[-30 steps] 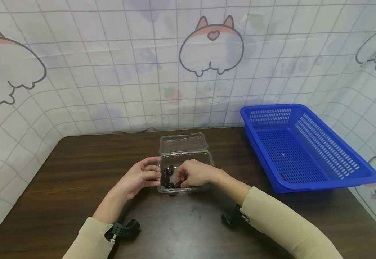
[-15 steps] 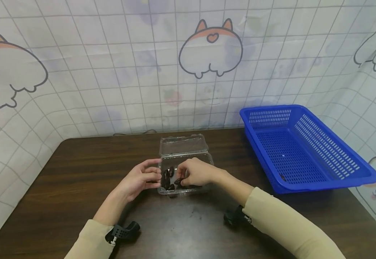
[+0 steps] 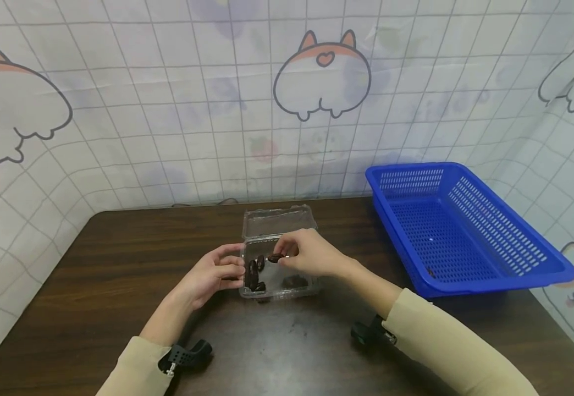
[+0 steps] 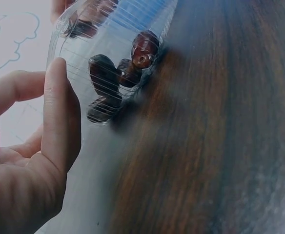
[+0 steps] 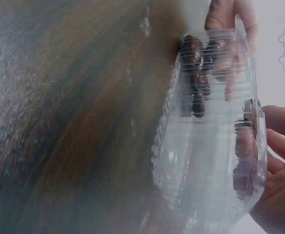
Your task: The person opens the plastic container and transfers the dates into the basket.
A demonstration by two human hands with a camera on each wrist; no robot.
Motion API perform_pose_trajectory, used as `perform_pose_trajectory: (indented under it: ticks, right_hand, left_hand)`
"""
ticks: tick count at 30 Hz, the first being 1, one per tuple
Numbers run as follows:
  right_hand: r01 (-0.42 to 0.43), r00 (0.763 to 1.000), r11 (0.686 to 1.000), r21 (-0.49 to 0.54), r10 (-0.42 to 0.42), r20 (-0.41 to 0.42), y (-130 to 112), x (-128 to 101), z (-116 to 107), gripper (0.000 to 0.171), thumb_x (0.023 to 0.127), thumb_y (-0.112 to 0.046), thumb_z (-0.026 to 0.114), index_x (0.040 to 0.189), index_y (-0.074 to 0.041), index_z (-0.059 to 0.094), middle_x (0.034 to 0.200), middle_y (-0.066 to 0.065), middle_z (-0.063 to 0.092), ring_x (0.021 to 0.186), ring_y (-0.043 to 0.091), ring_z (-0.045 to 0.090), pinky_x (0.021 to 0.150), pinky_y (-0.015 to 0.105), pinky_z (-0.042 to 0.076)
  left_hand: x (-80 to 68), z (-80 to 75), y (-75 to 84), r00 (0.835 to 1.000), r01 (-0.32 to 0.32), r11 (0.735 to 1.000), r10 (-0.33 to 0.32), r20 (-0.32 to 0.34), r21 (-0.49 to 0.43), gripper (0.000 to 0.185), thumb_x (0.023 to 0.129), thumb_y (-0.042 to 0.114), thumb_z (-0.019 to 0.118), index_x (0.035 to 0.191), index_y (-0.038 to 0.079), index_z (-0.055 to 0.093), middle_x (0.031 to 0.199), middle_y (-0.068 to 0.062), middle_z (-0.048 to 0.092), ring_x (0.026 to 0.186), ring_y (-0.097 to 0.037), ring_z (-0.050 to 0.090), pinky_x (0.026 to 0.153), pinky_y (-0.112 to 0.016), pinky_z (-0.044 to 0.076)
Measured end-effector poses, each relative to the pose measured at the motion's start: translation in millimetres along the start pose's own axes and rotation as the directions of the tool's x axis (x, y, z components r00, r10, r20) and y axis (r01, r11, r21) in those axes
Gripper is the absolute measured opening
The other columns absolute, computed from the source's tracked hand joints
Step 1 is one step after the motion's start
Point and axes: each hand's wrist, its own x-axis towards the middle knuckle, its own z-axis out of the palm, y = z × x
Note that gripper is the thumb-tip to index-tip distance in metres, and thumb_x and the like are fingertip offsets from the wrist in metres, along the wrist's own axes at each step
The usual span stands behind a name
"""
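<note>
Clear ribbed plastic clamshell box [image 3: 277,264], lid open, on dark wood-grain counter [image 3: 119,286] | left hand [image 3: 211,273] fingers curled against box side | right hand [image 3: 308,253] pinching 1 dark wrinkled oval date [image 3: 274,257] above box | blue perforated plastic basket [image 3: 465,225] right.

No readable words, numbers, labels or brands appear anywhere; the wall covering [image 3: 168,110] bears only cartoon drawings, and the clear container [image 3: 277,258] shows no print.
</note>
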Motion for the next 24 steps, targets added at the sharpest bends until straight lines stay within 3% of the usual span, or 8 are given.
perform_pose_trajectory:
  ticks: [7, 24]
  right_hand:
    - [-0.045, 0.996, 0.999, 0.013, 0.046, -0.077, -2, -12, -10, 0.014, 0.091, -0.012, 0.078, 0.105, -0.012, 0.074, 0.085, -0.007, 0.069, 0.069, 0.010, 0.062, 0.061, 0.028, 0.053]
    - [-0.018, 0.986, 0.999, 0.030, 0.023, -0.165, -18, -49, -41, 0.016, 0.092, -0.010, 0.078, 0.107, -0.012, 0.073, 0.088, -0.007, 0.070, 0.072, 0.012, 0.063, 0.061, 0.032, 0.051]
  left_hand:
    - [-0.9, 0.4, -1.0, 1.000, -0.007, 1.000, 0.007, 0.012, -0.005, 0.063, 0.098, -0.003, 0.063, 0.155, 0.002, 0.036, 0.107, -0.009, 0.061, 0.087, -0.019, 0.064, 0.083, -0.036, 0.061]
    - [-2.1, 1.4, 0.0, 1.000, -0.014, 1.000, 0.014, 0.013, -0.012, 0.063, 0.098, -0.004, 0.062, 0.154, 0.001, 0.035, 0.104, -0.007, 0.061, 0.086, -0.018, 0.064, 0.082, -0.036, 0.061]
